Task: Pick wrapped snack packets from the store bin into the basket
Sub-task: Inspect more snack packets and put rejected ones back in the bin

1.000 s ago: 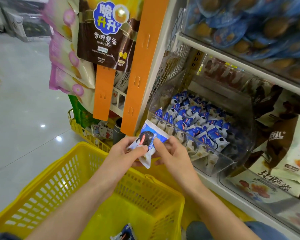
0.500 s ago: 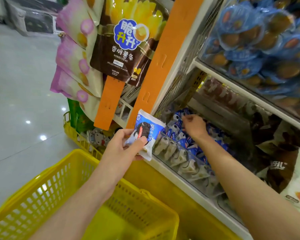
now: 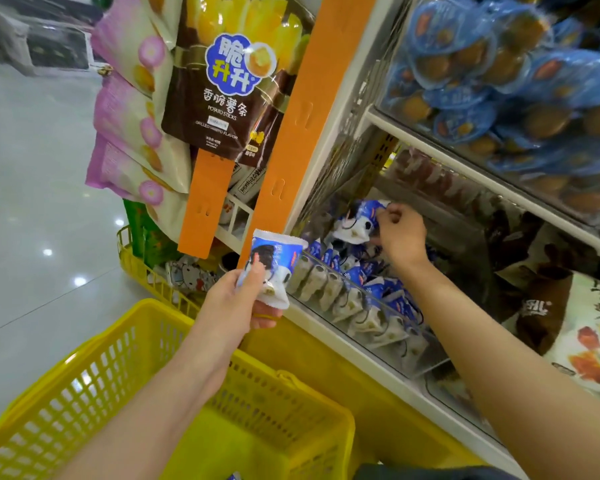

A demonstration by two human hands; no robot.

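Here, the left hand (image 3: pixel 234 299) is gripping a packet (image 3: pixel 272 261), thumb across its face, just outside the bin (image 3: pixel 378 327) and above the basket (image 3: pixel 118 358). The right hand (image 3: pixel 400 237) is pinching a second packet (image 3: pixel 357 220) over the bin's pile.

Glossy pale tiled floor (image 3: pixel 32 237) shows bright light spots (image 3: pixel 79 281). A white store shelf (image 3: pixel 492 183) stands right, with orange hanging strips (image 3: pixel 291 126) carrying potato stick bags (image 3: pixel 222 98) alongside.

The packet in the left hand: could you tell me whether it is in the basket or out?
Out: the left hand grips the packet in the air, above the basket rim.
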